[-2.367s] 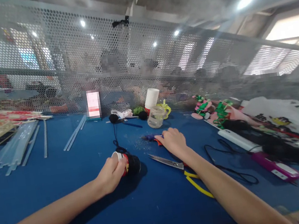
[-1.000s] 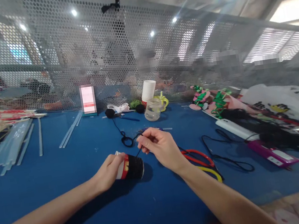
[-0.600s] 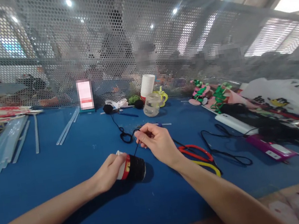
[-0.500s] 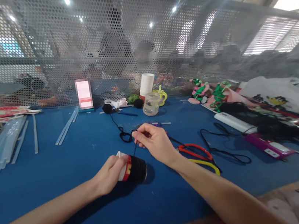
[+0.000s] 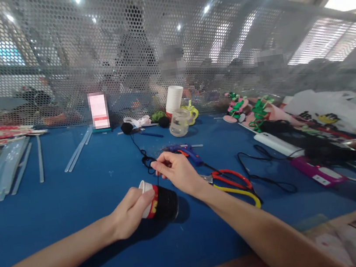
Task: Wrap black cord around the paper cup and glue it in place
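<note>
My left hand (image 5: 130,208) grips a white paper cup (image 5: 165,203) by its rim end; the cup lies tilted on its side, its lower part wrapped in black cord and a red and gold band showing above that. My right hand (image 5: 176,171) is closed, pinching the black cord (image 5: 146,159) just above the cup. From the pinch one short length runs down to the wrapping. Beyond the fingers, the cord lies in loose loops and leads back to a black ball of cord (image 5: 127,128).
A blue glue gun (image 5: 187,151) and red-and-yellow-handled pliers (image 5: 234,183) lie beside my right arm. Clear glue sticks (image 5: 7,166) are at left. A clear jar (image 5: 179,124) and stacked paper cups (image 5: 174,98) stand behind. A purple power strip (image 5: 317,171) lies right.
My right hand has shifted slightly left and down with the cord, nearer the cup. More of the glue gun shows. My left hand still holds the cup, turned slightly.
</note>
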Demonstrator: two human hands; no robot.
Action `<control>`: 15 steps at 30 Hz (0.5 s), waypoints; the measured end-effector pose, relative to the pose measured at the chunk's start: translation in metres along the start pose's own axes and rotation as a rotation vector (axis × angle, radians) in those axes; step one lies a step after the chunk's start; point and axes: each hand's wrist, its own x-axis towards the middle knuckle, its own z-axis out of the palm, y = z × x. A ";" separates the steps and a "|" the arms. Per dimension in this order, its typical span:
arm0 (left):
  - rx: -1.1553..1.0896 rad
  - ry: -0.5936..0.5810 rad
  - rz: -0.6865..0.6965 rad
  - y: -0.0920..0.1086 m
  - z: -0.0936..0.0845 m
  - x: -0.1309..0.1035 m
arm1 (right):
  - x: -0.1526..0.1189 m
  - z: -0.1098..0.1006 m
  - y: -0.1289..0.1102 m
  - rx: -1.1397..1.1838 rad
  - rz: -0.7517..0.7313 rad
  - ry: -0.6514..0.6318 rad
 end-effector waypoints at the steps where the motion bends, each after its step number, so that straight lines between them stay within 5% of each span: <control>1: -0.001 -0.007 0.016 0.000 0.000 0.000 | 0.000 0.000 0.000 0.000 0.010 -0.010; 9: 0.074 0.049 0.065 -0.008 0.001 -0.004 | -0.001 0.005 -0.003 0.003 0.049 -0.085; 15: 0.162 0.257 0.045 -0.021 0.003 -0.010 | -0.003 0.006 -0.007 -0.047 0.051 -0.126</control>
